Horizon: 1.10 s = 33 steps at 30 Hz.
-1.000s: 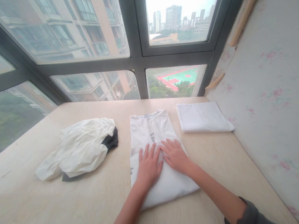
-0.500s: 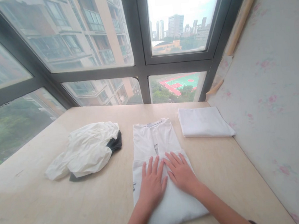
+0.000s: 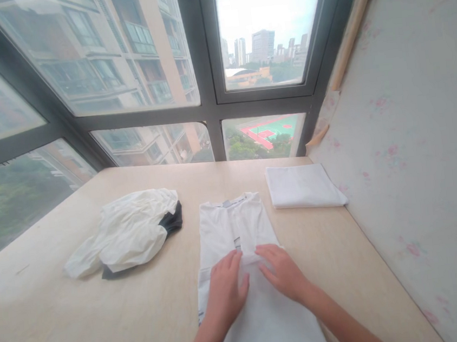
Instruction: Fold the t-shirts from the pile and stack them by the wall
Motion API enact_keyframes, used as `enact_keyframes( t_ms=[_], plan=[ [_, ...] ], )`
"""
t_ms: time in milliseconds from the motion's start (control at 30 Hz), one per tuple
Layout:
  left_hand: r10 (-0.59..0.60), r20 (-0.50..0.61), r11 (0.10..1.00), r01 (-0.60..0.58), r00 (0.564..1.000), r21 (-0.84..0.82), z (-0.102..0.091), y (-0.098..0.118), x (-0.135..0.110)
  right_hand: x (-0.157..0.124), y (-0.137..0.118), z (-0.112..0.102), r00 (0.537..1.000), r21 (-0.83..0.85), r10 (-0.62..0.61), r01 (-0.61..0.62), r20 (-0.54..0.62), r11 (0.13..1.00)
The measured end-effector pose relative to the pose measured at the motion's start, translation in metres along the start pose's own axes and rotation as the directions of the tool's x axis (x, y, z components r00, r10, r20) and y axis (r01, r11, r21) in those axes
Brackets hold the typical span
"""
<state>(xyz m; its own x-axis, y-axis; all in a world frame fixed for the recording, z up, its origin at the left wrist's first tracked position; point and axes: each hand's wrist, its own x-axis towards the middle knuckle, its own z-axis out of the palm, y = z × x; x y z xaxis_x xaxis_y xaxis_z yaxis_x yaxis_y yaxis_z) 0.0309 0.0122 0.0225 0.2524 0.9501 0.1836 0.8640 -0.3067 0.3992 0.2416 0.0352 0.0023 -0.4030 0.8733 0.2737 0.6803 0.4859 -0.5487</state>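
Note:
A white T-shirt (image 3: 218, 229) lies lengthwise in front of me, its sides folded in and its collar pointing at the window. Dark print shows in the gap down its middle and at its left edge. My left hand (image 3: 226, 283) rests on the shirt's left half, fingers slightly bent and thumb apart. My right hand (image 3: 282, 271) lies on the other half in the same way, fingertips near a crosswise edge of the cloth. Both hands are open, and no cloth is visibly pinched. The shirt's near end runs out of view at the bottom.
To the left lies a crumpled white garment (image 3: 132, 233) with a black part (image 3: 172, 220) showing. A neatly folded white cloth (image 3: 306, 185) sits at the right, by the flowered wall (image 3: 414, 146). Dark window frames (image 3: 209, 105) border the wooden surface (image 3: 118, 324) at the back.
The shirt has slid toward me together with both hands, so its near edge has left view. My fingers, flat before, are more bent. The view has turned slightly right.

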Motion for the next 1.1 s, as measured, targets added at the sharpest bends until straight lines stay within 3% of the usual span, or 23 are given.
enact_keyframes(
  t_ms=[100,267,333,433,533,633,833,1100],
  plan=[
    [-0.166,0.001,0.967,0.163,0.986,-0.195,-0.007,-0.01,0.051,0.032,0.022,-0.008,0.993,0.057,0.067,-0.062,-0.098,0.996],
    [-0.3,0.05,0.924,0.303,0.953,-0.233,-0.005,-0.03,0.133,0.093,0.055,-0.029,0.99,-0.029,0.053,-0.057,-0.127,0.998],
    [-0.324,0.088,0.908,0.336,0.942,-0.252,-0.003,-0.037,0.156,0.121,0.065,-0.04,0.998,-0.123,0.026,-0.034,-0.065,0.992],
    [-0.314,0.172,0.886,0.354,0.934,-0.299,0.0,-0.045,0.179,0.164,0.079,-0.055,0.992,-0.236,-0.012,0.041,0.123,0.971],
    [-0.273,0.235,0.87,0.344,0.933,-0.353,0.002,-0.05,0.19,0.202,0.092,-0.063,0.949,-0.274,0.02,0.07,0.314,0.959],
    [-0.245,0.232,0.868,0.32,0.941,-0.38,0.003,-0.053,0.19,0.228,0.103,-0.067,0.912,-0.304,0.099,0.029,0.398,0.952],
    [-0.265,0.13,0.924,0.29,0.955,-0.248,0.003,-0.052,0.181,0.246,0.114,-0.058,0.914,-0.398,0.188,-0.033,0.359,0.917],
    [-0.169,-0.013,0.984,0.169,0.986,0.047,0.007,-0.033,0.168,0.233,0.108,-0.032,0.961,-0.444,0.105,0.02,0.255,0.896]
  ],
)
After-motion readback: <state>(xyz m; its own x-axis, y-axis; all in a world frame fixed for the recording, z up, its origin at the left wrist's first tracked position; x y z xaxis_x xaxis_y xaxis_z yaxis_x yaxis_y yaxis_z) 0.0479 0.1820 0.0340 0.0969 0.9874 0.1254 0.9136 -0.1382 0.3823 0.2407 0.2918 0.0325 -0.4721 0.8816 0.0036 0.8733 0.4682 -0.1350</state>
